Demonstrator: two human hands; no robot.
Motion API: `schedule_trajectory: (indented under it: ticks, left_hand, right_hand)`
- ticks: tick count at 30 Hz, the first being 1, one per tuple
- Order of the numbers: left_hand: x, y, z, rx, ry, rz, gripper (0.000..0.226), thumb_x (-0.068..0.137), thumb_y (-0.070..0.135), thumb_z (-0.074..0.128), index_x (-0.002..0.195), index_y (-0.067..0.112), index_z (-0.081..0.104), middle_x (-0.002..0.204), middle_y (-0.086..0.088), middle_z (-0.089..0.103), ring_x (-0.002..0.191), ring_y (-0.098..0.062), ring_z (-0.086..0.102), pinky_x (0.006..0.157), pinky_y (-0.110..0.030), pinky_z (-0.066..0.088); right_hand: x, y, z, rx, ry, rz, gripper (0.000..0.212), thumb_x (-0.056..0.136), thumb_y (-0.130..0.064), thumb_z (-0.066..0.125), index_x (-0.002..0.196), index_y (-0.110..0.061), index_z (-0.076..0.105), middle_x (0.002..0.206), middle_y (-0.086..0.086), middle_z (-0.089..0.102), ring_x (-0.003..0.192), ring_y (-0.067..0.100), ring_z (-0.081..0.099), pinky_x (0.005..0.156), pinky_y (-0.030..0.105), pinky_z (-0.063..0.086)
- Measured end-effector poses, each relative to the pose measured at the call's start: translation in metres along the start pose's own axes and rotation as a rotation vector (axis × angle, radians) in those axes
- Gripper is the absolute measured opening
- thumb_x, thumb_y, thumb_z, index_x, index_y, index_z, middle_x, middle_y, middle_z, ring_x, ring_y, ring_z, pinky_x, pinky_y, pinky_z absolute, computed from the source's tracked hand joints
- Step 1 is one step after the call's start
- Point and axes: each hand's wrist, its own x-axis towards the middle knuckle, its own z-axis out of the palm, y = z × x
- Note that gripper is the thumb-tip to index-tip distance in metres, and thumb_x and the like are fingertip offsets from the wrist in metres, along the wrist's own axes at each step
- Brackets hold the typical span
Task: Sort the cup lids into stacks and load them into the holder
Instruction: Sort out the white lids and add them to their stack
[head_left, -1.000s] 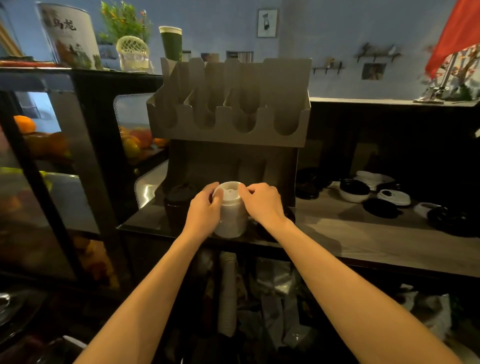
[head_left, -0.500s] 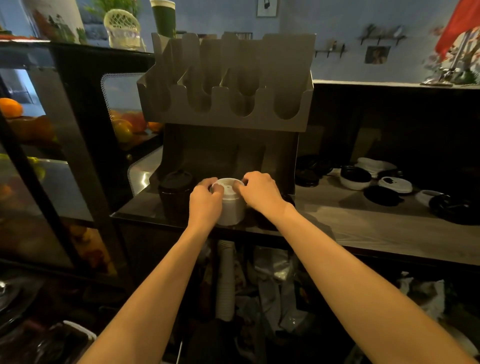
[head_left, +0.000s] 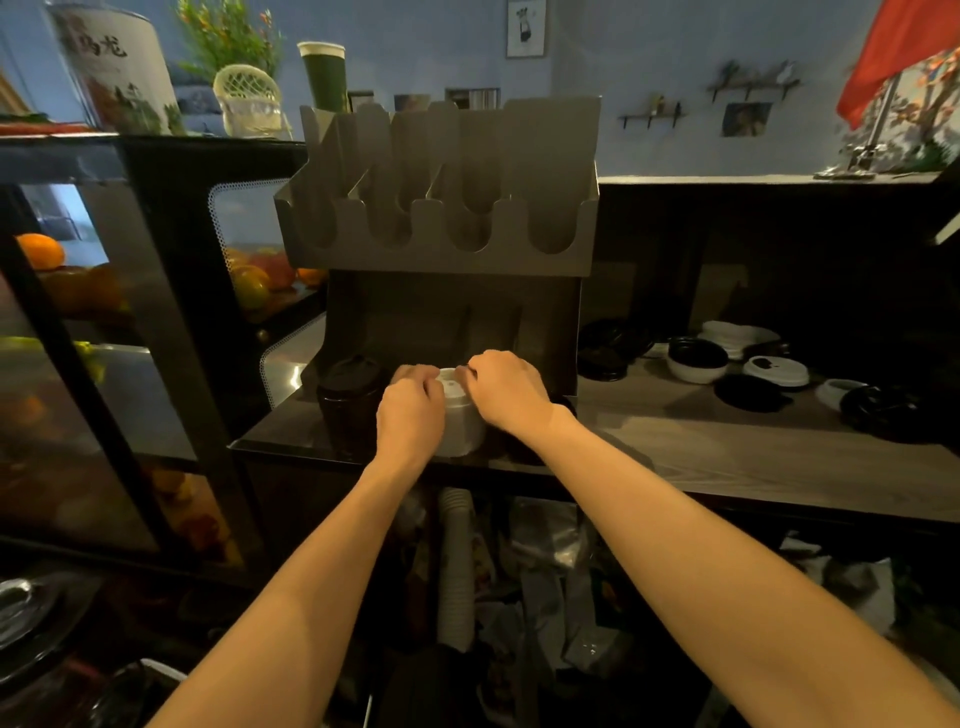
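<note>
- Your left hand (head_left: 410, 415) & right hand (head_left: 506, 392) curl fingers (head_left: 418, 374) round the white lid stack (head_left: 460, 434), one per side.
- Stack stands upright on bench (head_left: 727, 457), at foot of holder (head_left: 441, 234), just right of black lid stack (head_left: 348, 400).
- Loose lids (head_left: 750, 392) lie far right.

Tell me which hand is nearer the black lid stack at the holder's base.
Left. The left hand grips the white lid stack just beside the black lid stack; the right hand grips its other side, farther away.

black lid stack (head_left: 349, 395) crowding left, holder (head_left: 436, 228) overhead
</note>
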Motion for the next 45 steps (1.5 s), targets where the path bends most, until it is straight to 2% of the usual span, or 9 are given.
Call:
schedule_trajectory:
  ticks: [6,9,11,19,27,33,36,40,45]
  left_hand:
    - [0.007,0.006,-0.003,0.032,-0.082,0.006,0.032,0.105,0.019,0.045,0.133,0.014,0.060,0.136,-0.006,0.057,0.114,-0.021,0.059,0.084,-0.028,0.042]
    - [0.001,0.017,-0.006,-0.067,-0.027,0.046,0.031,0.104,0.023,0.051,0.135,0.020,0.059,0.135,0.000,0.058,0.115,-0.013,0.058,0.085,-0.024,0.044]
    - [-0.001,0.028,-0.006,-0.158,0.006,0.097,0.031,0.105,0.024,0.051,0.135,0.021,0.059,0.134,0.003,0.059,0.116,-0.007,0.055,0.092,-0.024,0.046]
    - [-0.012,0.094,0.043,-0.608,-0.152,0.221,0.033,0.110,0.032,0.039,0.140,0.022,0.050,0.128,0.006,0.061,0.109,-0.005,0.066,0.100,-0.035,0.052]
    - [-0.049,0.170,0.138,-0.708,-0.350,0.287,0.024,0.109,0.028,0.043,0.132,0.031,0.049,0.123,0.009,0.061,0.107,-0.007,0.066,0.095,-0.030,0.053]
    - [-0.060,0.187,0.215,-0.556,-0.485,0.203,0.038,0.106,0.029,0.051,0.142,0.019,0.047,0.137,0.001,0.055,0.123,-0.014,0.057,0.093,-0.022,0.047]
    - [-0.055,0.192,0.245,-0.433,-0.551,0.122,0.050,0.104,0.030,0.056,0.150,0.019,0.039,0.147,-0.005,0.046,0.129,-0.022,0.053,0.104,-0.035,0.045]
    - [-0.034,0.201,0.275,-0.197,-0.453,0.185,0.062,0.099,0.023,0.063,0.154,0.017,0.034,0.137,0.004,0.042,0.118,-0.023,0.057,0.095,-0.036,0.045]
    - [-0.002,0.204,0.321,0.065,-0.439,0.261,0.070,0.093,0.027,0.068,0.155,0.023,0.035,0.168,-0.006,0.011,0.156,-0.028,0.006,0.125,-0.046,0.017]
  right_hand:
    - [0.010,0.005,-0.017,0.020,-0.183,0.013,0.039,0.107,-0.041,0.039,0.088,-0.020,0.065,0.084,-0.001,0.064,0.083,0.018,0.063,0.080,0.041,0.053]
    - [0.000,0.013,-0.020,0.121,-0.148,0.031,0.040,0.107,-0.042,0.037,0.132,-0.021,0.060,0.127,0.002,0.065,0.117,0.024,0.060,0.097,0.043,0.050]
    - [-0.006,0.021,-0.024,0.164,-0.071,0.050,0.046,0.107,-0.044,0.038,0.144,-0.021,0.050,0.139,0.002,0.059,0.124,0.023,0.056,0.099,0.042,0.049]
    - [-0.045,0.091,-0.053,0.494,0.323,0.219,0.025,0.105,-0.039,0.048,0.118,-0.025,0.065,0.104,-0.006,0.069,0.096,0.013,0.064,0.085,0.036,0.055]
    - [-0.104,0.194,-0.105,0.415,0.517,0.412,0.023,0.105,-0.040,0.046,0.109,-0.027,0.064,0.093,-0.009,0.067,0.086,0.011,0.063,0.079,0.040,0.055]
    - [-0.132,0.270,-0.120,0.301,0.520,0.567,0.024,0.102,-0.036,0.053,0.122,-0.025,0.059,0.111,-0.004,0.061,0.101,0.016,0.062,0.084,0.038,0.055]
    - [-0.132,0.300,-0.106,0.131,0.416,0.614,0.041,0.096,-0.039,0.061,0.133,-0.024,0.051,0.131,0.001,0.047,0.120,0.021,0.051,0.096,0.039,0.049]
    - [-0.114,0.322,-0.095,-0.057,0.333,0.553,0.069,0.091,-0.044,0.066,0.148,-0.017,0.038,0.153,0.005,0.026,0.141,0.025,0.029,0.113,0.038,0.033]
    - [-0.085,0.340,-0.085,-0.128,0.122,0.527,0.075,0.091,-0.051,0.061,0.155,-0.027,0.029,0.163,0.009,0.019,0.151,0.029,0.015,0.122,0.044,0.014]
